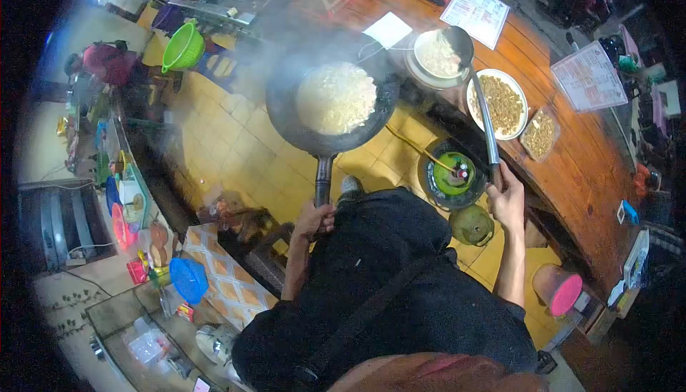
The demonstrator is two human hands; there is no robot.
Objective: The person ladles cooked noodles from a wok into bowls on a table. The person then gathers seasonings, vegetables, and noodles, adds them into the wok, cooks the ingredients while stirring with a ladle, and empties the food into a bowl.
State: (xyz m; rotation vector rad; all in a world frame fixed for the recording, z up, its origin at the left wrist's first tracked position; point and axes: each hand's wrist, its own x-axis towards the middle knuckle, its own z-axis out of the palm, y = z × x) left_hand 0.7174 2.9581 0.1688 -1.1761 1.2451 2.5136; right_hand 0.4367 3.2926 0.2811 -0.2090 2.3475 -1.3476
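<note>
My left hand [313,222] is closed round the handle of a dark wok [284,129], which is held out over the tiled floor. Pale, steaming food [334,99] fills the wok's middle; steam blurs its far side. In my right hand [507,197] is the long handle of a metal ladle [487,122]. The ladle's dark head reaches over the right side of a white bowl [437,57] of pale food at the table edge, partly hiding it. Beside the ladle handle sits a white plate [524,115] of brown chopped bits.
On the wooden table [572,167] are a clear tub of brown bits [540,133] and printed sheets [477,15]. Below its edge stand a green gas cylinder [471,225] and a pink-topped bucket [559,290]. A green basket [184,47] is at left.
</note>
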